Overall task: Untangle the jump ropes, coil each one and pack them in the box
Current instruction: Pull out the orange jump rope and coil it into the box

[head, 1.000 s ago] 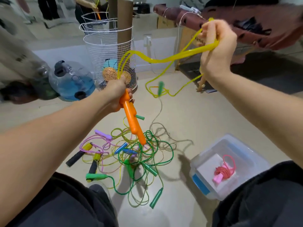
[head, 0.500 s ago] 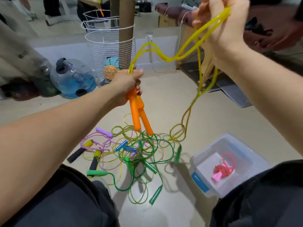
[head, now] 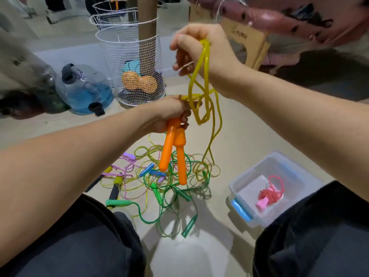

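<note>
My left hand (head: 169,112) grips the tops of two orange handles (head: 173,152), which hang down side by side. Their yellow rope (head: 203,80) loops up to my right hand (head: 197,48), which holds a bight of it just above the left hand. The slack hangs in loops and trails down to the floor. Below lies a tangled pile of jump ropes (head: 159,184) in green, yellow and pink, with green, blue, purple and black handles. A clear plastic box (head: 289,170) at the right holds one coiled pink rope (head: 269,196).
Behind the hands stand white wire baskets (head: 129,62) around a cardboard tube (head: 146,23), with an orange ball inside. A blue water jug (head: 83,90) lies at the left. A cardboard piece (head: 247,41) and a brown couch are at the back right. My dark-trousered knees flank the pile.
My right hand came down from high right to just above the left hand, folding the yellow rope into hanging loops. The left hand dropped slightly with the orange handles.
</note>
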